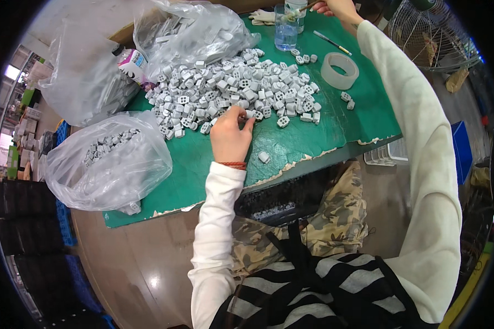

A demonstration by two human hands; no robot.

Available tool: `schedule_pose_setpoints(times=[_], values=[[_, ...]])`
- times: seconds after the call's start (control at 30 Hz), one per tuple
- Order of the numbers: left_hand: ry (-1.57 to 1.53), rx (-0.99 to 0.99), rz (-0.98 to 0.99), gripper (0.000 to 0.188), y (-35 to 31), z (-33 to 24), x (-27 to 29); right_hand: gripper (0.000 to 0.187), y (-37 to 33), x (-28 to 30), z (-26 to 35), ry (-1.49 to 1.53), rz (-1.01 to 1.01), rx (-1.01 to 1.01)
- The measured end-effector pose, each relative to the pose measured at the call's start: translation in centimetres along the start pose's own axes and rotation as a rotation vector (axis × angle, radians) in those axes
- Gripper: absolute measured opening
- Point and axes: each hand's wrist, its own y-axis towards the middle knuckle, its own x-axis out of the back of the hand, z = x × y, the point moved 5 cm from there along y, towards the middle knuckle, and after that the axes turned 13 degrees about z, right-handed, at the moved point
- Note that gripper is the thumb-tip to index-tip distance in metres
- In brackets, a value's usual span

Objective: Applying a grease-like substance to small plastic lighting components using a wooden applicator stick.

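My left hand point(231, 137) is at the near edge of a heap of small grey plastic parts point(241, 82), its thumb and forefinger closed on one of them. At the far right, my right hand point(337, 7) grips a thin brown stick point(309, 7) that looks like a brush handle. Its tip reaches over two clear plastic cups point(286, 37), where its end is hard to make out. The nearer cup has clear liquid in it. One loose grey part point(264, 157) lies on the green tabletop point(203, 167) just right of my left wrist.
Clear plastic bags point(107, 164) of grey parts stand left and behind the heap. Beside them leans a bottle point(132, 66) with a purple-and-white label. Right of the heap lie a tape roll point(340, 71) and a pen point(332, 42). White gloves point(262, 18) lie behind; a fan point(431, 33) stands far right.
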Motion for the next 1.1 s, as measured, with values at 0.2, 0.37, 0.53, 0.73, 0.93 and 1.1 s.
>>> schedule_pose_setpoints(times=[0.2, 0.37, 0.53, 0.73, 0.93, 1.1], values=[[-0.237, 0.072, 0.351, 0.025, -4.7, -1.6, 4.2, 0.014, 0.7, 0.1, -0.4, -0.001, 0.031, 0.016], [-0.240, 0.057, 0.400, 0.030, -5.2, -1.5, 1.8, 0.014, 0.4, 0.5, -0.7, -0.019, -0.011, 0.001], [-0.025, 0.052, 0.142, 0.031, -2.5, -1.6, 1.7, 0.015, -0.8, 0.8, -0.1, -0.058, -0.043, 0.058], [0.196, -0.198, 0.129, 0.040, 0.2, -1.4, -0.2, 0.014, -0.5, 0.7, -0.6, -0.045, 0.007, 0.096], [0.081, -0.187, 0.192, 0.040, -0.4, -0.2, 0.4, 0.014, -0.7, 0.2, -0.6, -0.032, -0.002, 0.082], [-0.243, 0.019, 0.162, 0.026, -4.3, -1.1, 3.0, 0.015, -0.9, 0.8, -0.8, -0.034, -0.005, 0.089]])
